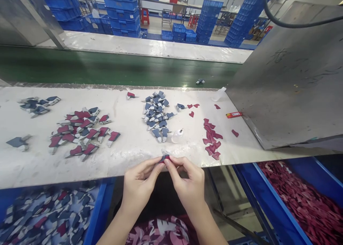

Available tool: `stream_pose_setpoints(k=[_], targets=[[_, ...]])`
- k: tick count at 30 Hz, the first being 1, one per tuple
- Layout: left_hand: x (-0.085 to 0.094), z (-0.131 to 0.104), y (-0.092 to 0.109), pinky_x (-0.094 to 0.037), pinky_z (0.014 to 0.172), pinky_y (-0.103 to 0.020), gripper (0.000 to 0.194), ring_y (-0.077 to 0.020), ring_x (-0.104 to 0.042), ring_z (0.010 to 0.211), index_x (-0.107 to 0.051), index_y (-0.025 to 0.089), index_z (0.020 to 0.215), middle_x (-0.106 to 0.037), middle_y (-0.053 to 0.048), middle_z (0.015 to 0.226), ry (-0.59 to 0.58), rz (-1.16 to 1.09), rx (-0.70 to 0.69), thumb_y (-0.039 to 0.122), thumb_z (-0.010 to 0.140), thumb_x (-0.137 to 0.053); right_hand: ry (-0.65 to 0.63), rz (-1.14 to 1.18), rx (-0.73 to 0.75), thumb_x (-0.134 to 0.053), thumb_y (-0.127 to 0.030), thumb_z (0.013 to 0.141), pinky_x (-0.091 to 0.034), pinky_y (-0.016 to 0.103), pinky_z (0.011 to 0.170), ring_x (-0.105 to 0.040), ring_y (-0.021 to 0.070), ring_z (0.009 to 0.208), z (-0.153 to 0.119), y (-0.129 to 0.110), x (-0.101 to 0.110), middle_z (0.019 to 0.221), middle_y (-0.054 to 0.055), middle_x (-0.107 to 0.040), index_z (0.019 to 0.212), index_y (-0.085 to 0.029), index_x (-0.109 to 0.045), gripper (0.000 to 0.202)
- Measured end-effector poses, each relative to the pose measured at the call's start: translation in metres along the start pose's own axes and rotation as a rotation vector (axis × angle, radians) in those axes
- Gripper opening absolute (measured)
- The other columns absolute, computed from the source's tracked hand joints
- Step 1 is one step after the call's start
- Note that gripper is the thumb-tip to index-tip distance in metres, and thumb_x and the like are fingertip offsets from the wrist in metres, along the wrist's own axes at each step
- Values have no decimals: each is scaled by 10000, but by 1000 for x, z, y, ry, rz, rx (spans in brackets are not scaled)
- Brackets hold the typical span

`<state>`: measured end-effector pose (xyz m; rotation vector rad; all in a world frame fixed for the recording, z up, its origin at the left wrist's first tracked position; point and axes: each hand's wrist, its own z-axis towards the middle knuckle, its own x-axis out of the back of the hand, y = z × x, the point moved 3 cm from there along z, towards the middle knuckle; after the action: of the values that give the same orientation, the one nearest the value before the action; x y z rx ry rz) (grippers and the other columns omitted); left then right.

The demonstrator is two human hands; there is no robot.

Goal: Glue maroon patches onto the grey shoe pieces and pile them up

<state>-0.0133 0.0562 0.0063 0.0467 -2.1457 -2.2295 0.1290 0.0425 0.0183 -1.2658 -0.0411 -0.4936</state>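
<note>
My left hand and my right hand meet at the table's front edge, both pinching one small blue and maroon part between thumbs and fingers. Just beyond them lies a pile of blue-and-grey parts, with a small white bottle at its near right side. Loose maroon pieces form a heap to the right of my hands. On the left is a pile of maroon-topped grey parts.
A green conveyor belt runs behind the white table. A metal panel rises at the right, near a red-yellow packet. Below the table are blue bins, one with assorted parts, one with maroon pieces.
</note>
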Motion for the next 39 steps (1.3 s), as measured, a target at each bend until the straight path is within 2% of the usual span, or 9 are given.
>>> stream_pose_setpoints(k=[4,7,9,11,14,22,27,34,39], targets=[[-2,0,3,-654,780,-271,150,-229,-773,796,-791,243,898,-800,6,879,27,-31,16,219,750,-773,-12,-46,79,-671,-201,882,-458,240,490,-591,118,562,4,-3,6,687,7,-689,838,-212,-735,79],[-2,-1,8,-655,759,-257,152,-225,-773,781,-793,241,895,-799,12,862,34,-2,-12,217,746,-778,-33,63,-40,-676,-266,882,-467,232,519,-620,137,675,12,2,13,802,31,-672,899,-226,-753,89],[-3,-1,10,-655,761,-259,157,-224,-773,782,-794,237,913,-800,10,869,26,36,-37,218,758,-773,-119,149,-108,-639,-320,911,-523,250,646,-652,171,857,17,6,15,965,58,-681,1016,-241,-746,169],[-4,-3,13,-652,775,-263,163,-221,-773,790,-794,235,938,-800,6,893,12,72,-64,218,778,-763,-274,216,-132,-564,-349,960,-531,285,797,-638,190,998,20,9,14,1067,62,-676,1145,-265,-708,249],[-5,-5,15,-646,791,-255,174,-210,-772,804,-791,246,967,-799,9,928,-2,106,-103,215,800,-748,-421,292,-145,-481,-353,1005,-494,299,894,-612,183,1047,21,10,11,1096,45,-651,1196,-286,-663,272],[-7,-10,13,-630,807,-207,226,-179,-769,833,-783,280,1001,-796,32,954,-25,138,-99,175,806,-741,-316,252,-103,-365,-303,1036,-480,280,808,-567,165,932,9,8,2,1012,39,-543,1095,-242,-554,207],[-9,-10,14,-641,781,-229,202,-200,-772,807,-787,233,978,-799,2,931,-11,124,-63,177,788,-748,-212,136,-48,-347,-261,1035,-461,294,827,-560,169,928,2,8,-2,1001,39,-544,1072,-237,-537,195],[-11,-12,20,-638,795,-247,172,-229,-767,842,-790,206,945,-798,-19,929,-10,12,0,181,779,-752,-371,199,-33,-412,-267,1027,-455,288,936,-553,172,1100,3,3,8,1180,50,-557,1286,-288,-536,288],[-11,-15,25,-635,794,-234,172,-219,-770,827,-793,214,929,-799,-11,918,-9,3,-6,161,769,-758,-350,276,-31,-439,-253,1016,-467,273,892,-560,165,1048,2,-2,12,1133,39,-557,1267,-310,-563,286]])
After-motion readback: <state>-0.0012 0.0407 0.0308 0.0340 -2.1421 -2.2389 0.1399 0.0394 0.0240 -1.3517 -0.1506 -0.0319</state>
